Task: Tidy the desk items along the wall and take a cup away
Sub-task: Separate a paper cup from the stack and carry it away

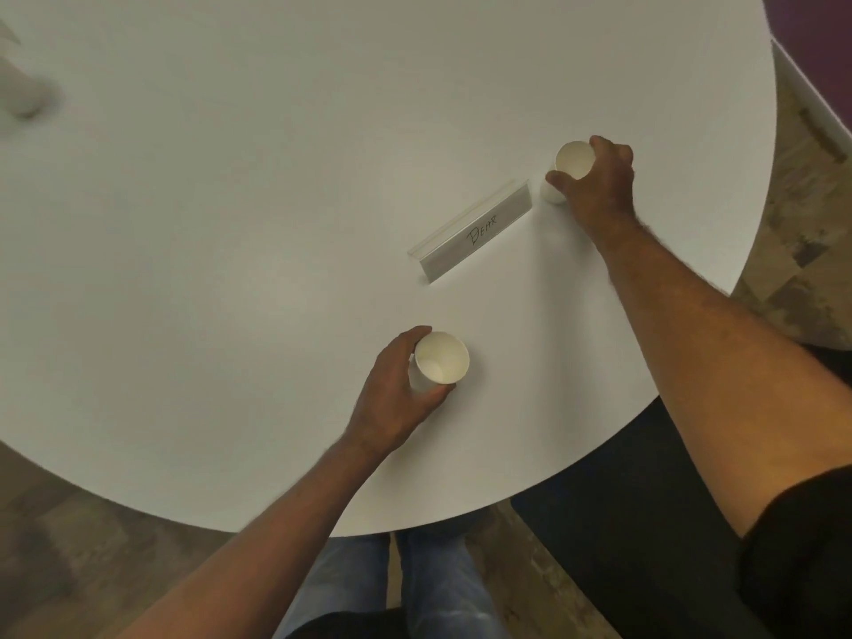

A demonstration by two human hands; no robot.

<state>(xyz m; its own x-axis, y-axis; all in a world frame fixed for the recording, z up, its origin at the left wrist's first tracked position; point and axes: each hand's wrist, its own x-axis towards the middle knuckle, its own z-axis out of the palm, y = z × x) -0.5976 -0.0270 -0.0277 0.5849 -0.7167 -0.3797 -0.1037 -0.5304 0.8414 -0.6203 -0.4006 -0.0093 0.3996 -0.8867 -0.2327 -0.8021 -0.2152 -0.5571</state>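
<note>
Two white paper cups stand upright on a round white table (276, 223). My left hand (396, 389) is wrapped around the near cup (441, 359), close to the table's front edge. My right hand (594, 182) grips the far cup (573, 160) from its right side. Between the two cups lies a clear name holder (475, 230) with "BEAR" written on it, set at a slant; its right end almost touches the far cup.
A blurred white object (23, 85) stands at the table's far left. A dark chair seat (645, 500) sits under the table's right edge. Wooden floor (807, 223) shows to the right, a purple wall (811, 16) at the top right corner.
</note>
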